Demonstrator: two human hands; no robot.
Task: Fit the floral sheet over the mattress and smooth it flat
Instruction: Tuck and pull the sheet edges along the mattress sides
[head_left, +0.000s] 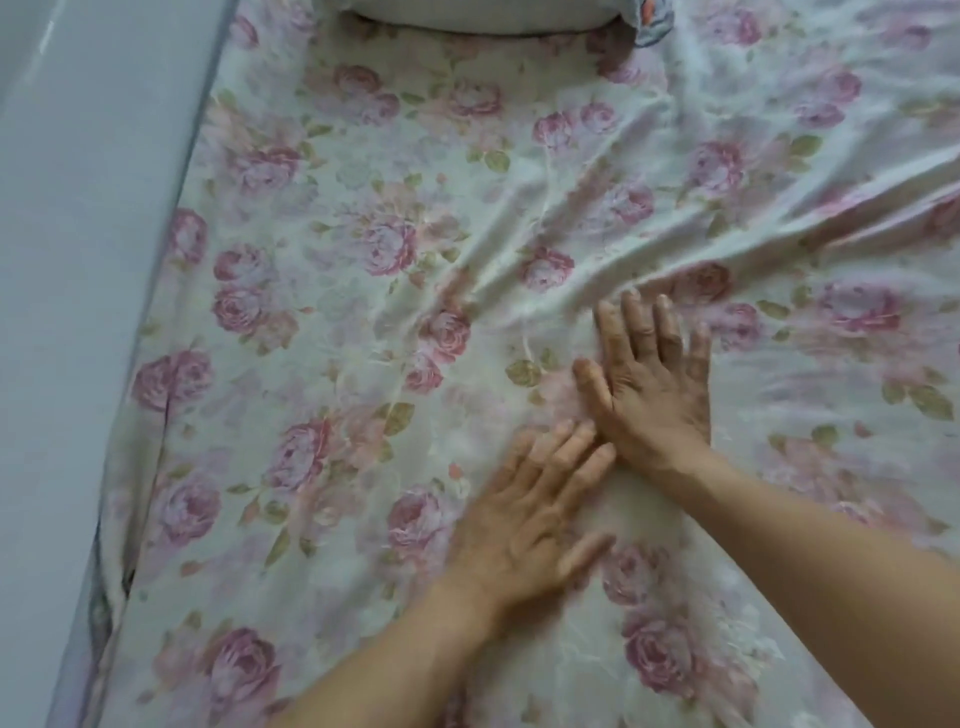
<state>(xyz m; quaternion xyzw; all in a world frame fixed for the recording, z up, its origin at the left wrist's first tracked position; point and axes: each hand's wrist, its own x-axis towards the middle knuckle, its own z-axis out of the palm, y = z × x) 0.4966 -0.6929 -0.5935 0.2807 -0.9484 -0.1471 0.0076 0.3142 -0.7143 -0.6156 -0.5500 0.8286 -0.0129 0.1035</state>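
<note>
While both my palms lay flat on the floral sheet (395, 249), nothing was gripped: my left hand (524, 514) had its fingers straight and loosely spread, pressing down on the cloth, and my right hand (652, 384) was likewise flat, fingers straight and a little apart, further up the bed. Left fingertips sat just beside the right wrist, nearly touching; contact could not be told for sure. Both forearms came in bare from the lower right.

No containers showed in the view. The sheet covered the mattress across the whole view, pink roses on white. It was not flat: a bunch of long creases (675, 218) ran from the upper right down toward my right fingertips, and shorter wrinkles fanned out left of them. The cloth under and below my hands looked smoother.

Edges: on the left the sheet ended along a pale blue-grey wall (78, 260), with a dark gap low down where the hem hung loose. At the top a white pillow (478, 15) rested on the sheet, and just beside it at the right a small patterned bit of cloth (649, 21), too cut off to name. Open sheet lay left of my hands up to the wall, and right of them to the frame edge.
</note>
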